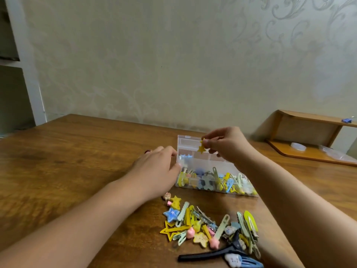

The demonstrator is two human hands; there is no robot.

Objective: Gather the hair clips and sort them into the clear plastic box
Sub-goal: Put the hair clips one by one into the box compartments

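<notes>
A clear plastic box (185, 141) with compartments stands on the wooden table, its near compartments full of yellow, blue and green hair clips. My right hand (228, 145) hovers over the box and pinches a small yellow star clip (201, 147) between thumb and fingers. My left hand (156, 169) rests against the box's left side, fingers touching its wall. A loose pile of hair clips (208, 227) lies on the table in front of the box: star shapes, long snap clips, a black claw clip (208, 254).
The wooden table (67, 161) stretches to the left. A low wooden shelf unit (309, 136) stands at the back right with a white roll and a plastic bag on it. A patterned wall rises behind the table.
</notes>
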